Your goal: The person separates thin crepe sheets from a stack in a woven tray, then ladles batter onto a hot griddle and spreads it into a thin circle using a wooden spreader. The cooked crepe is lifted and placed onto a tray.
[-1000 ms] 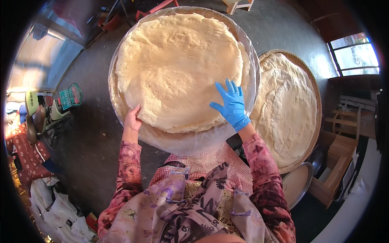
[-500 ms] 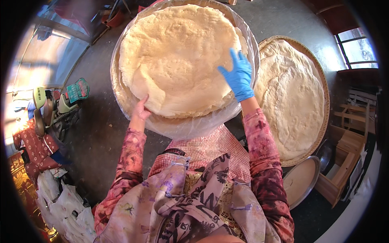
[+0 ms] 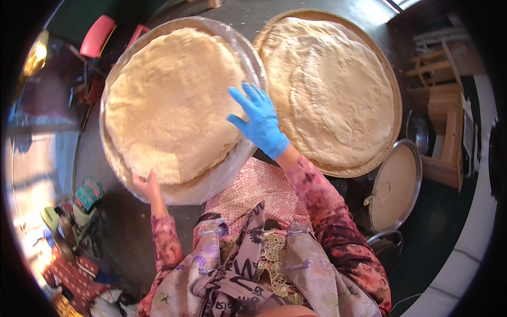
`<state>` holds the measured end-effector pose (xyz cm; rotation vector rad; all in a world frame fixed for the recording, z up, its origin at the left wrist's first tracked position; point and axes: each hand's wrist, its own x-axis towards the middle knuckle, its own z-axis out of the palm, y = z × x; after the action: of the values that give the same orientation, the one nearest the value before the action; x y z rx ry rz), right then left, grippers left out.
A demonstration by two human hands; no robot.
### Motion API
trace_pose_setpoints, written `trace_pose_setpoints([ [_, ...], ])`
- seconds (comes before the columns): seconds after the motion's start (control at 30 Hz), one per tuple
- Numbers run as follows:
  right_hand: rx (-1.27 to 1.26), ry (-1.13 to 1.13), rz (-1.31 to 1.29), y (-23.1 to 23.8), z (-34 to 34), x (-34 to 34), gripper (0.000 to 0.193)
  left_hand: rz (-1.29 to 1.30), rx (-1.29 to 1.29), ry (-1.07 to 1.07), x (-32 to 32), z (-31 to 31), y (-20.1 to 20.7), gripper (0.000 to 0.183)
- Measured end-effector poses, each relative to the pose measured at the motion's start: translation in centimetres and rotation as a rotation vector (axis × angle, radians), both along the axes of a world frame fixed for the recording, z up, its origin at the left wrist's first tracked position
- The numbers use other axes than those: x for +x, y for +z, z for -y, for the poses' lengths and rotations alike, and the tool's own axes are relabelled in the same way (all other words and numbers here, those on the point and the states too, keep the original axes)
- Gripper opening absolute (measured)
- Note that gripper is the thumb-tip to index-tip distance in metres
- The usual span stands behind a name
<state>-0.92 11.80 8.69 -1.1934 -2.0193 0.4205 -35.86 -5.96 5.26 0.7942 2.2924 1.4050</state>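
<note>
A large round of dough (image 3: 174, 105) is laid on clear plastic (image 3: 203, 191), in front of the person and to the left. The hands are held well apart. Its near edge is met by the bare left hand (image 3: 149, 187); whether it is pinched cannot be told. The blue-gloved right hand (image 3: 256, 120) is spread wide at the right edge, contact unclear. Beside it, a second dough (image 3: 338, 95) is carried by a woven tray (image 3: 396, 127).

My left tray (image 3: 118, 168) is the one lined with clear plastic (image 3: 211, 191), and a wide flat dough round (image 3: 174, 100) is sitting on that. My right tray (image 3: 397, 119), woven rim, has a bumpier dough sheet (image 3: 348, 95) spread almost edge to edge.
</note>
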Motion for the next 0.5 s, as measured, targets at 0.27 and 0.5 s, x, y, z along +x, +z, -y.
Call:
trace_pose_setpoints([
  [0.27,-0.306,-0.623,0.064,-8.8,-0.3,19.3,0.053,-0.067,0.12,-0.837,24.6,-9.0,7.3,0.044],
  [0.5,-0.101,-0.603,0.445,-13.1,-10.0,19.0,0.08,0.225,-0.098,-1.248,35.3,-11.0,5.1,0.028],
])
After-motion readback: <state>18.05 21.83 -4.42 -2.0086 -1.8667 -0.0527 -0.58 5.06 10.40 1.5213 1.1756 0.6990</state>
